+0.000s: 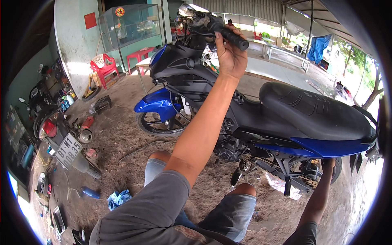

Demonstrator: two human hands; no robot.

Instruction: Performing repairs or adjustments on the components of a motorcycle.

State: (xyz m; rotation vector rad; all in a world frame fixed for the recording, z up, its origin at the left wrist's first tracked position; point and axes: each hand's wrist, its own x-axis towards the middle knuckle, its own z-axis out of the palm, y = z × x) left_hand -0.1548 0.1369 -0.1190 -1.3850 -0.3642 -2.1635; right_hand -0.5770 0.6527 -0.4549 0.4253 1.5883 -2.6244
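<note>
A blue and black motorcycle [192,83] stands in front of me, its front to the left and its long black seat [314,110] to the right. With my arm stretched up and forward, my left hand [232,59] is wrapped round the black handlebar grip [234,40]. Low on the right, my right hand [328,164] reaches to the rear wheel [337,171], beneath the blue tail panel [326,147]. Its fingers are hidden there, so what they touch cannot be made out. The drive chain [269,166] runs along the near side.
Another motorbike [67,143] is parked at the left. On the dirty floor lie a blue bottle [90,192], a blue cloth [118,199] and a metal tray [59,219]. A red plastic chair [104,67] and a glass display case [130,26] are behind. White paper [281,185] lies below the chain.
</note>
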